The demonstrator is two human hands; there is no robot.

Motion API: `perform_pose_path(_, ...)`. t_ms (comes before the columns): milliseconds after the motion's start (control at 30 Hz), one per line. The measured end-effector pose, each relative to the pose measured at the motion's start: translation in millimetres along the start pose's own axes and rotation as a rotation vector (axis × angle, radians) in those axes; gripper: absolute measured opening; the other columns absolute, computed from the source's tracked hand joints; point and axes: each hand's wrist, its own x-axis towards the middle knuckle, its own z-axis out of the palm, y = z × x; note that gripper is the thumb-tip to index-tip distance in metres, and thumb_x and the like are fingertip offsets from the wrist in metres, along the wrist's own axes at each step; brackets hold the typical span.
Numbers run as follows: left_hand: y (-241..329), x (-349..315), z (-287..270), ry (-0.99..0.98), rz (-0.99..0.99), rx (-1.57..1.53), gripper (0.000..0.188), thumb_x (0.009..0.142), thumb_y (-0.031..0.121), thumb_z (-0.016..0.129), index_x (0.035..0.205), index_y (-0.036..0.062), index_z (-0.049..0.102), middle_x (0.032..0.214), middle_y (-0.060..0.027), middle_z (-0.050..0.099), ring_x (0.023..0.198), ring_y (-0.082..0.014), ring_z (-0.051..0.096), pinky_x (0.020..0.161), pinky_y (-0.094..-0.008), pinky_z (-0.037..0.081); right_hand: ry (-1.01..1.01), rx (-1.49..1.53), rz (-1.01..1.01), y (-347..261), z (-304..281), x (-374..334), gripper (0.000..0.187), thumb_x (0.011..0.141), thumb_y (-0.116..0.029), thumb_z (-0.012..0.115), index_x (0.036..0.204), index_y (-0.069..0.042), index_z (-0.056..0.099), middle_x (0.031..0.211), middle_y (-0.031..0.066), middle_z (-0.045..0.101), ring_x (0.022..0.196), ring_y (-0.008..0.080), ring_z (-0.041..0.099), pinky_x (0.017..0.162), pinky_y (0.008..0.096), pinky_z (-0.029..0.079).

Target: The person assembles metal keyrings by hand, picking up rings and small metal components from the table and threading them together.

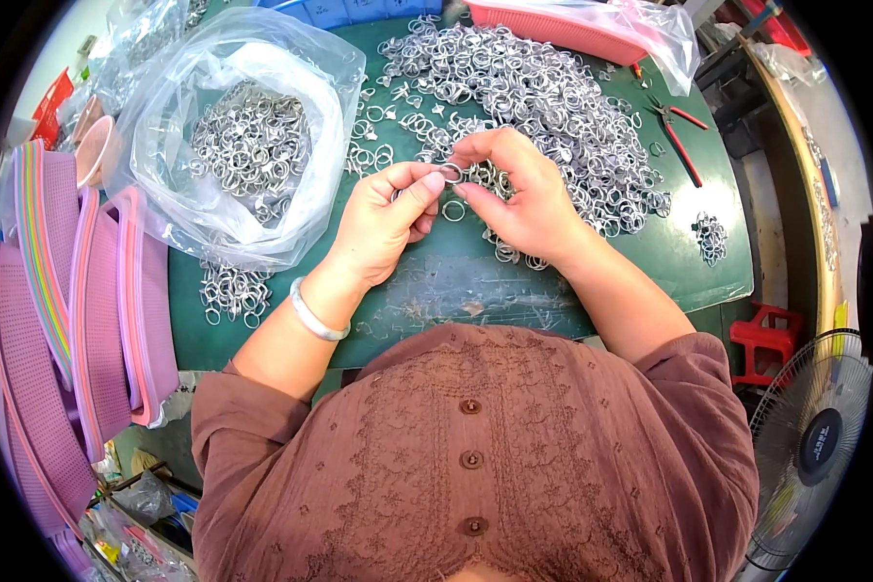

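Above the green table (456, 291), both my hands meet on a small silver metal ring (452, 175). The thumb and fingers of my left hand (383, 218) pinch it from one side. On the other side, my right hand (529, 199) grips it between thumb and forefinger. A loose ring (453, 211) lies flat on the table just below my fingertips. Behind and beside my right hand spreads a big heap of silver rings (524, 82), with part of it hidden by that hand. Left of my left hand, a clear plastic bag (145, 199) stands rolled open around many rings (252, 141).
Small ring piles lie near the bag (233, 291) and at the right edge (710, 238). Red-handled pliers (684, 153) rest beyond the heap. A pink basket (563, 31) and blue tray (349, 10) line the back. Purple baskets (97, 320) lean left; a fan (795, 466) and red stool (761, 339) stand right.
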Motion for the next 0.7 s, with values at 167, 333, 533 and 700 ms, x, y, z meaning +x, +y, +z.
perform_pose_path(167,-2.6,2.9,-5.9,-0.053,-0.016,-0.038,0.019,0.088,0.022,0.053,0.095,0.0063,0.060,0.067,0.0040,0.049,0.054,-0.0036,0.041,0.046,-0.0149,0.029,-0.007,-0.011,0.007,0.7,-1.4,0.4,0.031,0.066,-0.002,0.063,0.096,-0.004,0.054,0.085,0.0078,0.059,0.081,0.0257,0.055,0.073,0.0358,0.042)
perform_pose_path(333,-3.1,4.5,-9.8,-0.088,-0.022,-0.065,0.019,0.088,0.021,0.052,0.097,0.0057,0.060,0.068,0.0036,0.048,0.054,-0.0042,0.041,0.046,-0.0150,0.028,-0.013,-0.031,0.001,2.3,-2.9,0.7,0.028,0.068,-0.003,0.062,0.095,-0.004,0.055,0.084,0.0073,0.059,0.081,0.0254,0.054,0.072,0.0358,0.042)
perform_pose_path(533,-3.0,5.3,-9.9,-0.136,-0.002,-0.103,0.019,0.088,0.020,0.051,0.097,0.0052,0.059,0.067,0.0033,0.048,0.054,-0.0045,0.040,0.045,-0.0154,0.027,-0.005,-0.042,0.005,3.0,-2.7,0.2,0.027,0.068,-0.004,0.062,0.094,-0.004,0.055,0.084,0.0071,0.059,0.081,0.0255,0.054,0.073,0.0361,0.042)
perform_pose_path(700,-4.0,5.7,-10.4,-0.125,0.001,-0.084,0.019,0.088,0.020,0.051,0.096,0.0050,0.060,0.067,0.0030,0.048,0.054,-0.0045,0.040,0.045,-0.0155,0.027,-0.002,-0.043,-0.003,5.7,-1.9,-0.8,0.026,0.069,-0.004,0.062,0.093,-0.004,0.055,0.084,0.0070,0.059,0.081,0.0257,0.054,0.073,0.0364,0.041)
